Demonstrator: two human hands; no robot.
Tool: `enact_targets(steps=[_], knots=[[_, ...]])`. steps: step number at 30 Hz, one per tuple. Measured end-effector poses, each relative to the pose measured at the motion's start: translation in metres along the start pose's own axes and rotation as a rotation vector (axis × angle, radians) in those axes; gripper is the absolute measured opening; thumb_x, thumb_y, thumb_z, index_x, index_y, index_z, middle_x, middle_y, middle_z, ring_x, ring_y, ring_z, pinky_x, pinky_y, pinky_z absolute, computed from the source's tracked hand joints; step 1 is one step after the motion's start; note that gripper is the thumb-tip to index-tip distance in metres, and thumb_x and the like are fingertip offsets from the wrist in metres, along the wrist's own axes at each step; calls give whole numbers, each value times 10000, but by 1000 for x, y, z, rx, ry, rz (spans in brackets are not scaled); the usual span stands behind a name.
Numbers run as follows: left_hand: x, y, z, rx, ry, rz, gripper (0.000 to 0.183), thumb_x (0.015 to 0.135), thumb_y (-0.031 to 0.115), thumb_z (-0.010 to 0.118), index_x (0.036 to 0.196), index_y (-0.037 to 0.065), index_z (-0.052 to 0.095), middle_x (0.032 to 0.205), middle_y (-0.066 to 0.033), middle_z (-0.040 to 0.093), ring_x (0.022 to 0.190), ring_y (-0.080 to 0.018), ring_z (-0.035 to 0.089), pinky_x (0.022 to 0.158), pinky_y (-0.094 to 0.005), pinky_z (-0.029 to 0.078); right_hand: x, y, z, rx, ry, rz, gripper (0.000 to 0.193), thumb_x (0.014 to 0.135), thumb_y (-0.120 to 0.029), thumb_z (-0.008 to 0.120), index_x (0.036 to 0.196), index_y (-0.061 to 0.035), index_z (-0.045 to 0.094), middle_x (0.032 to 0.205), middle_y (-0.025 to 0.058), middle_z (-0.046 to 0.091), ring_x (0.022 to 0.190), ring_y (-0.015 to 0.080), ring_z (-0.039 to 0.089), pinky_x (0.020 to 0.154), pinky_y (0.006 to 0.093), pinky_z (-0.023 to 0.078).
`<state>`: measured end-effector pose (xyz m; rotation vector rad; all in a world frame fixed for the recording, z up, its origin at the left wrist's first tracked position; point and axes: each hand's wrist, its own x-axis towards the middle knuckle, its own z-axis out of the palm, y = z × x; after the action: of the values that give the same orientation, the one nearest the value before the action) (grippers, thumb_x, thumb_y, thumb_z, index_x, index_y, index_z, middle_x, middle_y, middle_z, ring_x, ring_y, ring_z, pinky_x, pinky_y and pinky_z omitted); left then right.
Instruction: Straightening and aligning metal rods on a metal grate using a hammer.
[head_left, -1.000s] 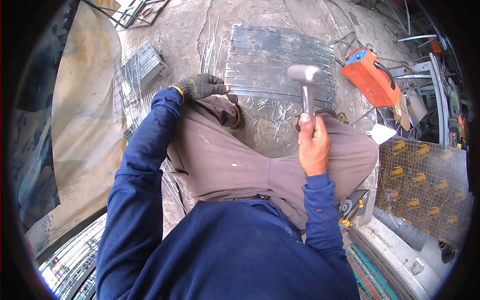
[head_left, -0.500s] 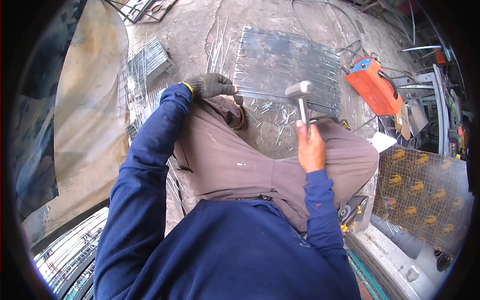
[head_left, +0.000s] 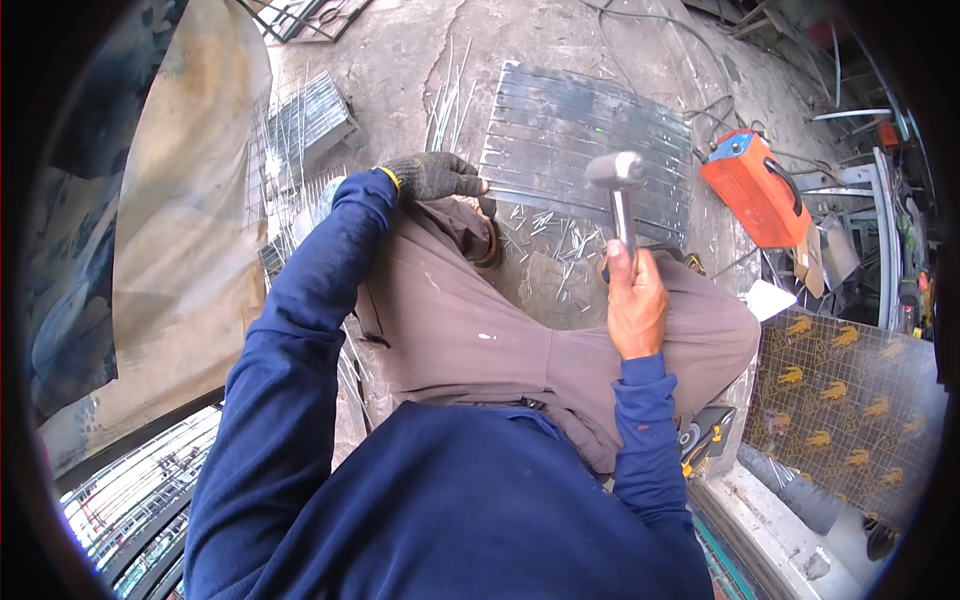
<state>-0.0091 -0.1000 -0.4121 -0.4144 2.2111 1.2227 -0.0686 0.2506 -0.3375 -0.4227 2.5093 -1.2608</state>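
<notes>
My right hand (head_left: 638, 305), bare, is closed round the handle of a metal hammer (head_left: 622, 200). The hammer's head is raised over the near right part of a ribbed grey metal panel (head_left: 575, 125) and stands apart from it in the view. At the panel's near left corner, my left hand (head_left: 437, 177), in a dark knitted glove with a yellow cuff, has its fingertips closed on the edge. Exactly how the fingers grip there is too small to make out. Short metal offcuts (head_left: 565, 240) lie scattered between my legs.
Beyond the left hand are thin metal rods (head_left: 450, 105) and a stack of metal pieces (head_left: 310, 115). An orange box-shaped machine (head_left: 755, 188) with cables stands right of the panel. A patterned board (head_left: 840, 400) is at the right, and a stained cloth (head_left: 190, 220) hangs at the left.
The hammer and my right hand have moved slightly right, and the hammer now shows larger and closer. My left hand stays at the panel's corner. The whole view has shifted a little.
</notes>
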Motion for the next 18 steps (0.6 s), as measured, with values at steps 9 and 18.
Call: enact_targets(steps=[9, 18], knots=[[10, 3, -1, 42, -90, 58, 514, 972, 539, 620, 1226, 105, 724, 1219, -120, 722, 1150, -232, 631, 1072, -382, 416, 0, 6, 20, -242, -141, -25, 478, 1003, -481, 601, 871, -26, 534, 671, 219, 587, 655, 490, 576, 578, 509, 439], [-3, 18, -3, 66, -20, 47, 463, 990, 499, 630, 1119, 67, 735, 1040, -69, 727, 992, -141, 594, 989, -340, 444, -4, 5, 34, -176, -86, -119, 489, 1004, -499, 590, 871, -33, 526, 625, 188, 551, 580, 427, 549, 556, 495, 424]])
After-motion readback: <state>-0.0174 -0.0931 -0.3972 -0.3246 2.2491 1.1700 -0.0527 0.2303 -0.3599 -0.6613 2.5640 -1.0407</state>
